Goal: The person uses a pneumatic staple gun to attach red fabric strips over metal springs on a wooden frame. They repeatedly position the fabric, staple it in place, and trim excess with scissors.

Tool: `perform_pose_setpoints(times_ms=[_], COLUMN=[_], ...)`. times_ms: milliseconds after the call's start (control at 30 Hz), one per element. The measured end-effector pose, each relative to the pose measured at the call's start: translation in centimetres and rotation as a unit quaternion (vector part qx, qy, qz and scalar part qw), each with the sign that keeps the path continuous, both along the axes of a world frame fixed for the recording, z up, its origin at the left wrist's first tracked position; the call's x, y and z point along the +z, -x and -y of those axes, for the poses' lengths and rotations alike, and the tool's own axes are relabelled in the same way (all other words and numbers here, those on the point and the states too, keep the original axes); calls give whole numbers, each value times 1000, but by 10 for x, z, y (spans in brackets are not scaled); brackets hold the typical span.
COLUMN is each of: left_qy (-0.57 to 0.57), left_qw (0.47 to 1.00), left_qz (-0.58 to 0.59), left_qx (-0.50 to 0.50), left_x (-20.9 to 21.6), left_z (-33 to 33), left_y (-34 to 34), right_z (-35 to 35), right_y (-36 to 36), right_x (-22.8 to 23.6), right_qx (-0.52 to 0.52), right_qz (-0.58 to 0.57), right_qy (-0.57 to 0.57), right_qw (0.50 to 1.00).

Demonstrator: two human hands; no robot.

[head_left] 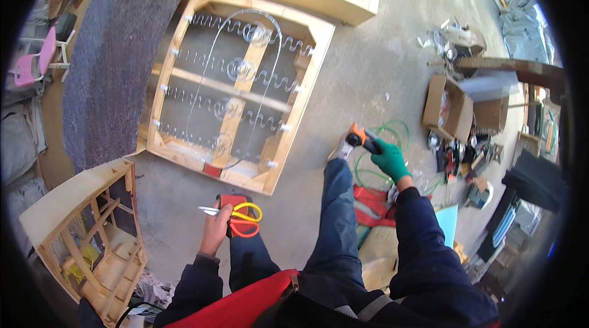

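My bare left hand [215, 228] is closed on a pair of scissors [253, 228] with one yellow and one red handle loop, their blades pointing left. In the same grip is a dark red, block-like piece [228, 200], whose kind I cannot make out. My right hand [388, 158], in a green glove, grips an orange and black staple gun [363, 138] above my foot. Ahead lies a wooden seat frame [303, 131] with rows of zigzag springs [202, 60]. A small red piece [211, 170] sits on its near rail.
Grey felt-covered panel [116, 64] stands left of the frame; another wooden frame [356, 9] is beyond it. An open wooden carcass [92, 230] stands lower left. Right are a green hose [399, 128], red cloth [371, 205], a cardboard box [434, 101] and scattered tools [472, 156].
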State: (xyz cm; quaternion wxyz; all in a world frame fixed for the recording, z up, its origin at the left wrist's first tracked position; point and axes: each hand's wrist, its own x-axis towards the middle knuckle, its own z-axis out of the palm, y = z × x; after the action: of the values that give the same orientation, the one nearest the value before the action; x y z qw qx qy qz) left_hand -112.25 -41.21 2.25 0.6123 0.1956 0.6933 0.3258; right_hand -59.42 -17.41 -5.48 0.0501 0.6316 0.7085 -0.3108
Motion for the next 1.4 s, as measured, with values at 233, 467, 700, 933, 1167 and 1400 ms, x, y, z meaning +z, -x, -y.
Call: perform_pose_setpoints(times_ms=[233, 467, 700, 933, 1167, 1400], left_qy=[93, 36, 20, -17, -6, 43], left_qw=[990, 973, 967, 960, 948, 899], left_qz=[-41, 39, 23, 49, 1, 31], left_qx=[101, 224, 253, 274, 318, 435], left_x=[56, 58, 35, 14, -17, -93], left_z=[-86, -164, -263, -363, -462, -570], left_y=[-151, -235, -239, -211, -184, -172], right_z=[-146, -294, -448, -623, -730, -793], right_y=[-120, -135, -101, -36, 75, 133], right_x=[11, 56, 57, 20, -98, -241], right_qx=[139, -25, 254, 429, 234, 246], right_qz=[25, -71, 95, 192, 58, 63], right_qy=[9, 224, 37, -271, -186, -207], right_qw=[990, 972, 962, 840, 952, 945])
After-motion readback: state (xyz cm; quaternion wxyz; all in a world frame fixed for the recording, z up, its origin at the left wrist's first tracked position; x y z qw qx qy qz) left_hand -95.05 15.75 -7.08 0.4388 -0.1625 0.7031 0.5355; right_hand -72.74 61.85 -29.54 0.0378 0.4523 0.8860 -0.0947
